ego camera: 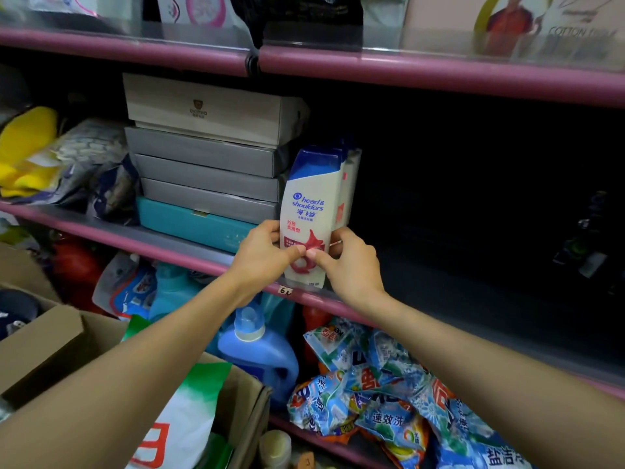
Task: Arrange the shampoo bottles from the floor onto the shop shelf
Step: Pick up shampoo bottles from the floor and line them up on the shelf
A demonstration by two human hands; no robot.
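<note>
From the head view, my left hand [262, 252] and right hand [348, 257] both pinch the lower half of the front shampoo bottle [309, 214], thumbs nearly meeting across its label; it stands upright at the front edge of the shop shelf [189, 253], more bottles [348, 184] just behind my grip, stacked boxes [206, 170] beside my left hand. I judge this the placing step; next I must square it, let go, then reach down for another, though no floor bottles are in sight.

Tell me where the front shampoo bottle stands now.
The front shampoo bottle stands upright at the middle shelf's front edge, right of the stacked boxes, held between both hands.
</note>
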